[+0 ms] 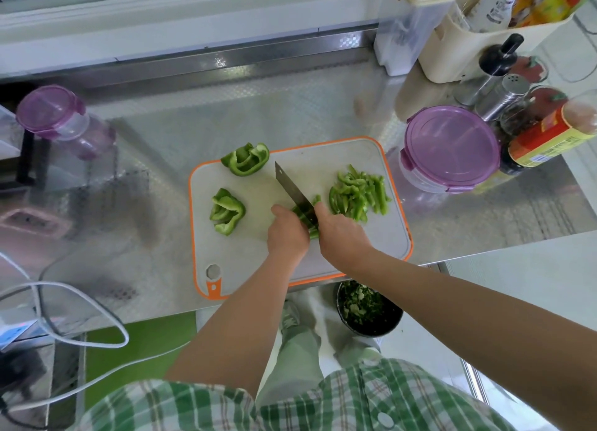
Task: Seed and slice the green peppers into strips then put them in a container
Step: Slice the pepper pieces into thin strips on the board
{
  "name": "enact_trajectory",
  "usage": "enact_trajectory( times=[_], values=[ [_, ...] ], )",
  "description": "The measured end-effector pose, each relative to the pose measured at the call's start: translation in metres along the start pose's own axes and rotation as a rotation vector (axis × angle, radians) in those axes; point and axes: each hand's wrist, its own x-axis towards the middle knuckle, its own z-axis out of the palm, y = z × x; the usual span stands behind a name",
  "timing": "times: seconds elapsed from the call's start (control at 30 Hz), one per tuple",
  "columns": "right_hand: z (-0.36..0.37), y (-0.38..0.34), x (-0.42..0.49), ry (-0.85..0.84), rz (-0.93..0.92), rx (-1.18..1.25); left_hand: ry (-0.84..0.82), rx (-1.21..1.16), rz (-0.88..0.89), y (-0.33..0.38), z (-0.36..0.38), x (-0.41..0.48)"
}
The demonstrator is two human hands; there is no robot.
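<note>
Slicing step, midway: our left hand [287,233] curls its fingers on the pepper piece [312,233] on the board [258,262], our right hand [342,233] wraps its fingers round the knife [292,186], strips [358,191] beside; next, we judge, uncut pieces [227,210], then the container [449,149].

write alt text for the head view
A person's right hand slices a pepper with a knife while the left hand holds it on a board. Strips lie to the right, two chunks to the left.
</note>
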Motion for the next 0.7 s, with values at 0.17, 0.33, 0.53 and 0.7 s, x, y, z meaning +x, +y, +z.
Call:
enact_trajectory(
  times=[0.17,0.33,0.53,0.7],
  values=[
    [0.005,-0.002,0.01,0.043,0.009,0.01,0.036,0.018,0.041,-0.006,0.001,-0.002],
    [0.001,0.01,0.008,0.083,0.027,0.168,0.037,-0.002,0.027,-0.01,0.002,-0.003],
    [-0.013,0.017,-0.002,0.048,-0.083,0.157,0.017,-0.004,-0.013,-0.001,0.002,-0.002],
    [-0.008,0.015,-0.003,0.001,-0.048,0.118,0.002,0.017,-0.019,0.0,0.003,-0.001]
  ],
)
